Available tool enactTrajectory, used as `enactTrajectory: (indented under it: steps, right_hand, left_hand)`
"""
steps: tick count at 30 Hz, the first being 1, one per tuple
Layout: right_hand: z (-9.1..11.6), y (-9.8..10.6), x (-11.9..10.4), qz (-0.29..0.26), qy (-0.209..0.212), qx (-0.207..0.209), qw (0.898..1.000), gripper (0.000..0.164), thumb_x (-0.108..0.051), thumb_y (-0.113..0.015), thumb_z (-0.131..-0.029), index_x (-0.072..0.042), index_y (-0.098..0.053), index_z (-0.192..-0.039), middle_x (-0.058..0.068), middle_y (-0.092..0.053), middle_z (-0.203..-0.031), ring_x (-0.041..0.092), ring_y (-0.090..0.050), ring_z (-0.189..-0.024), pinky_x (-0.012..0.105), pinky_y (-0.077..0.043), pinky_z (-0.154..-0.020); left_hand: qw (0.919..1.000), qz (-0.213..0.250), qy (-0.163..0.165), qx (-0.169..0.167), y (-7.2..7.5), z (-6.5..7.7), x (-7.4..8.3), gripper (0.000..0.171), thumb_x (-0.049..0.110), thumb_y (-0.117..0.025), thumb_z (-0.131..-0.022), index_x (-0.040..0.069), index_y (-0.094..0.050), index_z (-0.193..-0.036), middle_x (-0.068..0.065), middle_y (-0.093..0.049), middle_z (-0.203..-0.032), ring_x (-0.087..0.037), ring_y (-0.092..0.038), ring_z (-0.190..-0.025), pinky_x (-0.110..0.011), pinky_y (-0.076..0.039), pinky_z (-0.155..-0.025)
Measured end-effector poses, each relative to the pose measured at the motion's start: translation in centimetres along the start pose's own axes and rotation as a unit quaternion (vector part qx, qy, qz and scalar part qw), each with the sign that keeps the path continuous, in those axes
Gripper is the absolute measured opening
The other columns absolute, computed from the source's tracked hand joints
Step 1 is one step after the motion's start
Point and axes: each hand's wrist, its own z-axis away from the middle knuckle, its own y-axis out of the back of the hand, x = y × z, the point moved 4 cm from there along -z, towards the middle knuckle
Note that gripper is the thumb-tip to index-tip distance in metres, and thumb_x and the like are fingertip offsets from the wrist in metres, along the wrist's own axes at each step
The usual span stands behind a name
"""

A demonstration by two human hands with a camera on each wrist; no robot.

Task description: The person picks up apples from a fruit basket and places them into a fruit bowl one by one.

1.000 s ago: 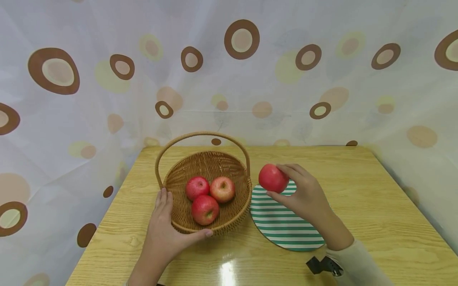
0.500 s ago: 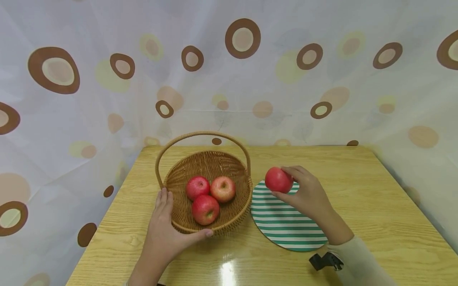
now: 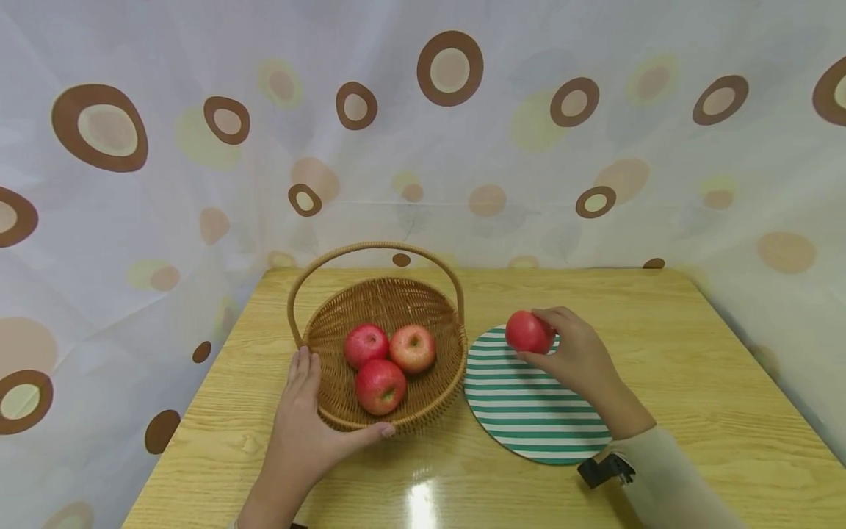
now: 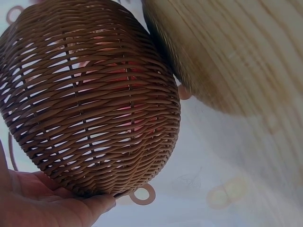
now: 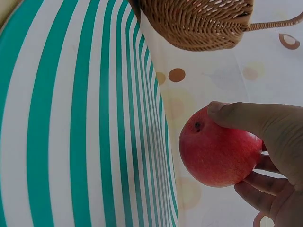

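Observation:
A brown wicker basket [image 3: 317, 408] with a tall arched handle stands on the table's left side. Inside it lie three apples: a red one [image 3: 366, 346], a paler one [image 3: 413, 349] and another red one [image 3: 380, 387]. My left hand [image 3: 307, 426] rests spread against the basket's near left side, thumb straight along the front rim. In the left wrist view its thumb touches the weave. A further red apple [image 5: 220, 146] is pinched between the thumb and fingers of my right hand [image 3: 578, 353], above the far part of a round green-and-white striped mat [image 3: 529, 426].
The pale wooden table [image 3: 700, 367] extends right of the mat and in front of the basket. A white curtain [image 3: 515, 162] with brown and yellow circles encloses the table at the back and sides. A small black device [image 3: 604, 470] sits at the right wrist.
My right hand has moved right with the apple, away from the basket and farther over the striped mat. The left hand and the basket have stayed in place.

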Motion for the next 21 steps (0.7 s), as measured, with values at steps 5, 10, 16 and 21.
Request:
enactTrajectory:
  steps: [5, 10, 16, 21]
  right_hand:
    - [-0.1, 0.1, 0.9, 0.012, -0.017, -0.015, 1.0, 0.074, -0.02, -0.099, -0.074, -0.002, -0.066, -0.138, 0.018, -0.068, -0.128, 0.04, -0.067, -0.113, 0.063, -0.063, -0.089]
    - [-0.1, 0.4, 1.5, 0.03, -0.03, -0.027, 0.999, 0.075, -0.021, -0.098, -0.076, -0.001, -0.064, -0.139, 0.02, -0.067, -0.13, 0.042, -0.064, -0.117, 0.065, -0.061, -0.091]
    - [0.2, 0.5, 2.3, 0.047, -0.037, -0.035, 0.998, 0.077, -0.023, -0.098, -0.077, 0.001, -0.063, -0.14, 0.022, -0.066, -0.131, 0.045, -0.062, -0.118, 0.068, -0.06, -0.091]
    - [0.3, 0.6, 2.7, 0.059, -0.033, -0.029, 0.997, 0.076, -0.022, -0.098, -0.076, 0.002, -0.063, -0.139, 0.023, -0.066, -0.129, 0.046, -0.062, -0.117, 0.068, -0.06, -0.09]
  left_hand:
    - [1.0, 0.002, 0.003, -0.002, 0.0, 0.0, 0.0, 0.156, 0.088, -0.085, -0.055, -0.007, -0.027, -0.165, -0.021, -0.011, -0.177, -0.044, -0.011, -0.165, -0.067, -0.026, -0.127]
    - [1.0, 0.005, 0.002, 0.002, 0.0, 0.1, -0.1, 0.155, 0.088, -0.085, -0.055, -0.006, -0.027, -0.165, -0.02, -0.011, -0.177, -0.042, -0.011, -0.165, -0.068, -0.027, -0.127]
    - [1.0, 0.005, 0.0, 0.002, 0.0, 0.2, -0.1, 0.155, 0.087, -0.086, -0.056, -0.007, -0.027, -0.164, -0.022, -0.013, -0.177, -0.043, -0.012, -0.165, -0.068, -0.027, -0.127]
    - [1.0, 0.007, 0.0, 0.002, 0.0, 0.1, 0.0, 0.155, 0.088, -0.085, -0.056, -0.006, -0.026, -0.165, -0.021, -0.012, -0.177, -0.042, -0.011, -0.165, -0.067, -0.026, -0.128]
